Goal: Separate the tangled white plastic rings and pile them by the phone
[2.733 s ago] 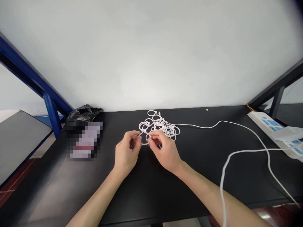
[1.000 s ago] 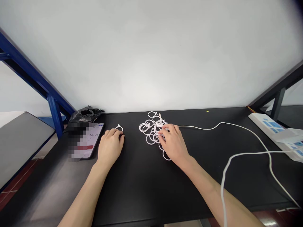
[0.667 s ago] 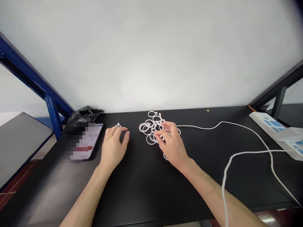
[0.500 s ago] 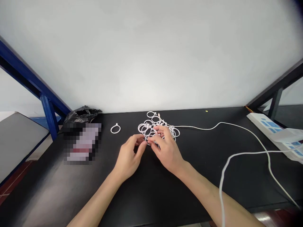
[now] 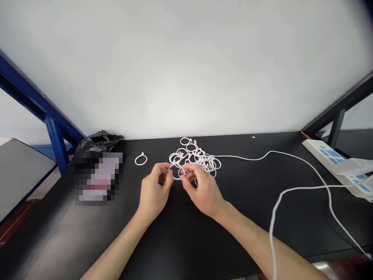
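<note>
Between the fingertips of my left hand (image 5: 154,188) is the edge of a white ring (image 5: 176,179), held just in front of the pile. My right hand (image 5: 205,190) pinches at this ring's other side, its fingers partly hiding a second ring behind. Several more white rings (image 5: 217,163), each with a small eyelet like a curtain ring, lie tangled in a heap beyond my hands. One single ring (image 5: 141,160) rests apart on the black tabletop (image 5: 175,241), left of the heap.
A white cable (image 5: 244,158) runs from the heap to the right, and another cable (image 5: 274,221) loops over my right forearm. On the right lies a power strip (image 5: 329,155). A black plastic bag (image 5: 97,142) and a blurred-out object (image 5: 100,177) are on the left.
Both hands have drawn slightly toward me and the left hand moved left. A ring now shows stretched between the fingertips, clear of the heap's front.
</note>
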Motion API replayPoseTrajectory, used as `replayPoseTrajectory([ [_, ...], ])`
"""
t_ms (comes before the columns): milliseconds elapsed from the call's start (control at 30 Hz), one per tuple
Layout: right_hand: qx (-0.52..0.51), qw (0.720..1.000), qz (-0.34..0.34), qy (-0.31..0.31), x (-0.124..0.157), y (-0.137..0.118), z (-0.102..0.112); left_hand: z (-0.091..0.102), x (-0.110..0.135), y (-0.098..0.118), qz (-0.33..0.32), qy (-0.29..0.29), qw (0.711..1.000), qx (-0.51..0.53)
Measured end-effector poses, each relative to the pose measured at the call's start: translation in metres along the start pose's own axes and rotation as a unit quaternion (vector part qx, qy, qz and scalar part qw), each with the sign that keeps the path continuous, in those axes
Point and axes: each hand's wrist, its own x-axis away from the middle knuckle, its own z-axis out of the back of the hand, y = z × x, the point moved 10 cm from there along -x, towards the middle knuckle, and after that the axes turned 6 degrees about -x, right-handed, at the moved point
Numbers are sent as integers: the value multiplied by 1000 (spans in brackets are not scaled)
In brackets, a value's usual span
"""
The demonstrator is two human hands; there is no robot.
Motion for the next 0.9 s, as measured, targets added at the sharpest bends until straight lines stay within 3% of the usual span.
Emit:
replayPoseTrajectory([
  [133,-12,1000,-19,-3,2,4,-4,1,2,3,-21,13,1000,-8],
  [367,-27,1000,9,2,6,-2,-5,3,6,12,-93,29,995,-31],
  [600,-44,999,-8,-28,7,-1,-8,-1,12,10,-143,16,988,-62],
  [767,14,999,10,-40,1,0,-11,3,-2,9,-131,21,986,-101],
  [900,114,992,52,-15,-7,-1,1,36,-18,-15,-59,101,970,-214],
])
